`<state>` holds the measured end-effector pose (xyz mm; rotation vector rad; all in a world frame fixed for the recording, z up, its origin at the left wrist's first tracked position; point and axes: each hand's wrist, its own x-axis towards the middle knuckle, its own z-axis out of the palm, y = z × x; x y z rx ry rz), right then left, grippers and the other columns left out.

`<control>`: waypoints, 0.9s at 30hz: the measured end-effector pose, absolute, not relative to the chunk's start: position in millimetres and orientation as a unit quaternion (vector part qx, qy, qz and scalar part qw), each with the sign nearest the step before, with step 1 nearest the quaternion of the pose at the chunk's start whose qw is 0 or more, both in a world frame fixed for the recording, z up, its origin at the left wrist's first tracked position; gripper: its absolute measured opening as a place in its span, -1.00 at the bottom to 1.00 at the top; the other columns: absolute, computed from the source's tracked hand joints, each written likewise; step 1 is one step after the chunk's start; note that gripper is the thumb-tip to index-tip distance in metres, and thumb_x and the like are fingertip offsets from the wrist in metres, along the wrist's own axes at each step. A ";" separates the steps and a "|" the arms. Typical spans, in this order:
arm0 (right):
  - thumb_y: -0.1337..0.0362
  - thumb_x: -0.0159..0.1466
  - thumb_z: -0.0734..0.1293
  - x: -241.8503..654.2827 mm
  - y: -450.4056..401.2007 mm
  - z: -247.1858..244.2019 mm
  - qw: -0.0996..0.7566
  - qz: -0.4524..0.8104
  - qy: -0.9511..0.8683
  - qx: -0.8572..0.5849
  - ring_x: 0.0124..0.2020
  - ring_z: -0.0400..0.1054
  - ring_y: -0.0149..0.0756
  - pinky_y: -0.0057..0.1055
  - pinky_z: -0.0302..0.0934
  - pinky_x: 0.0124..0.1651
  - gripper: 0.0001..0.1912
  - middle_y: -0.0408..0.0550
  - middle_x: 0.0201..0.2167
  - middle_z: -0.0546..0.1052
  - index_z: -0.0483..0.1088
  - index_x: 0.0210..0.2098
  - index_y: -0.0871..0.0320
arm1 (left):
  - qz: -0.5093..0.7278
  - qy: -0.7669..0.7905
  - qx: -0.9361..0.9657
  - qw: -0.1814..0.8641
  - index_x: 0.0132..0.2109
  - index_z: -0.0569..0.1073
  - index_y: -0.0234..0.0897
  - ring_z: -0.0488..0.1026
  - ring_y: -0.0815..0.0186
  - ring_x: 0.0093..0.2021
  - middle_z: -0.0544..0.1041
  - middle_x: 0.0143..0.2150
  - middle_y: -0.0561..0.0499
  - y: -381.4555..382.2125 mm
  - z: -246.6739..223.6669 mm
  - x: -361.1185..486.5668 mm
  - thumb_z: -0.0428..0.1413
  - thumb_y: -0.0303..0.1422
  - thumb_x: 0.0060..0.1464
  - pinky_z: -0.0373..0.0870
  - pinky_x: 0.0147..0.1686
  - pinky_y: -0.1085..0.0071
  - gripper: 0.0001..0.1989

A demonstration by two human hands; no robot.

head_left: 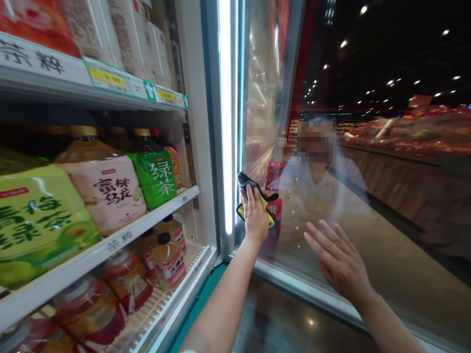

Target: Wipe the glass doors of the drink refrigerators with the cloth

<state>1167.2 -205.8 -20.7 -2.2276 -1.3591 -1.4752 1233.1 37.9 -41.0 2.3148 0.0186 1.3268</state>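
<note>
The fingers [251, 196] of the left hand [254, 215] curl around a bunched black-and-yellow microfibre cloth [270, 216], gripping it against the palm so that a folded wad, not bare skin, meets the glass door [401, 289] of a drinks cooler. The cloth sits at the door's inner edge, just beside a lit vertical light tube [226, 117]. The right hand [340, 260] is open, fingers spread and palm turned toward the pane; whether its fingertips touch the glass I cannot tell. That empty, splayed shape looks suited to bracing against the surface rather than carrying anything. To the left, shelves hold shrink-wrapped bottled teas, including a green tea bottle [154, 171], packed close and turned label-out. Price strips [106, 76] run along the shelf edge above them, where a shopper can read them.
</note>
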 end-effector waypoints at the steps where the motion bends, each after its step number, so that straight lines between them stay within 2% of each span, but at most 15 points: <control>1: 0.60 0.32 0.21 1165.9 -202.3 -19.6 0.073 -0.492 -0.458 -0.737 0.47 0.03 -0.15 -0.06 -0.12 0.54 -0.43 0.09 0.27 0.46 0.34 0.29 0.22 | 0.493 0.004 0.844 0.212 0.51 -0.05 -0.45 -0.55 0.07 0.52 -0.16 0.57 -0.27 43.8 -22.4 1237.5 -0.13 -0.59 0.25 -0.16 0.49 -0.07 -0.29; 5: 0.59 0.33 0.19 1163.2 -193.0 -16.3 0.081 -0.490 -0.473 -0.728 0.48 0.02 -0.13 -0.05 -0.10 0.54 -0.49 0.09 0.26 0.48 0.40 0.23 0.23 | 0.520 0.029 0.841 0.149 0.49 0.00 -0.46 -0.43 0.06 0.55 -0.12 0.57 -0.30 68.5 36.6 1251.0 -0.03 -0.52 0.24 -0.11 0.49 -0.02 -0.29; 8: 0.61 0.32 0.19 1163.3 -190.0 -14.6 0.094 -0.494 -0.476 -0.722 0.47 0.05 -0.13 -0.07 -0.05 0.52 -0.49 0.07 0.24 0.49 0.42 0.20 0.22 | 0.523 0.066 0.838 0.137 0.49 0.00 -0.45 -0.30 0.05 0.56 -0.10 0.56 -0.33 76.5 37.2 1252.4 0.03 -0.49 0.23 -0.02 0.48 0.02 -0.26; 13: 0.62 0.32 0.19 1162.5 -184.3 -14.9 0.114 -0.506 -0.476 -0.711 0.47 0.07 -0.15 -0.12 0.03 0.50 -0.51 0.11 0.21 0.52 0.43 0.17 0.23 | 0.502 0.111 0.838 0.183 0.47 0.06 -0.48 -0.20 0.03 0.55 0.00 0.54 -0.38 59.8 -35.4 1243.5 0.01 -0.52 0.22 -0.01 0.48 0.02 -0.30; 17: 0.60 0.33 0.17 1158.6 -176.8 -16.5 0.110 -0.492 -0.497 -0.706 0.46 0.07 -0.22 -0.18 0.03 0.50 -0.52 0.04 0.20 0.53 0.45 0.14 0.19 | 0.493 0.183 0.806 0.272 0.47 0.07 -0.39 -0.15 0.01 0.55 0.02 0.54 -0.35 41.7 -103.0 1226.9 -0.05 -0.62 0.16 0.05 0.45 -0.08 -0.26; 19: 0.59 0.35 0.16 1155.6 -174.0 -15.7 0.109 -0.488 -0.506 -0.703 0.47 0.06 -0.23 -0.18 0.00 0.51 -0.54 0.04 0.21 0.53 0.46 0.14 0.21 | 0.485 0.162 0.809 0.291 0.45 0.15 -0.35 -0.07 0.05 0.53 0.09 0.52 -0.31 45.5 -117.0 1214.6 -0.09 -0.68 0.11 0.09 0.45 -0.04 -0.25; 23: 0.56 0.37 0.16 1151.7 -171.8 -14.6 0.124 -0.492 -0.515 -0.691 0.46 0.09 -0.23 -0.18 0.01 0.51 -0.56 0.04 0.21 0.53 0.45 0.15 0.21 | 0.520 -0.014 0.817 0.248 0.42 0.24 -0.20 0.05 0.19 0.51 0.18 0.50 -0.13 78.8 -89.6 1188.2 -0.15 -0.69 0.17 0.11 0.46 0.09 -0.29; 25: 0.54 0.38 0.16 1153.2 -170.4 -17.3 0.134 -0.494 -0.516 -0.687 0.44 0.13 -0.23 -0.19 0.03 0.50 -0.55 0.02 0.21 0.53 0.43 0.18 0.19 | 0.548 -0.067 0.807 0.212 0.42 0.24 -0.17 -0.01 0.19 0.53 0.16 0.51 -0.09 98.0 -60.7 1180.9 -0.17 -0.65 0.23 0.07 0.47 0.07 -0.33; 27: 0.55 0.36 0.17 1157.5 -166.7 -22.1 0.141 -0.498 -0.506 -0.690 0.43 0.15 -0.23 -0.17 0.03 0.50 -0.50 0.00 0.22 0.52 0.41 0.22 0.15 | 0.578 -0.048 0.793 0.187 0.45 0.19 -0.20 -0.11 0.15 0.55 0.09 0.54 -0.13 114.2 -34.5 1181.7 -0.17 -0.65 0.25 0.01 0.48 0.01 -0.33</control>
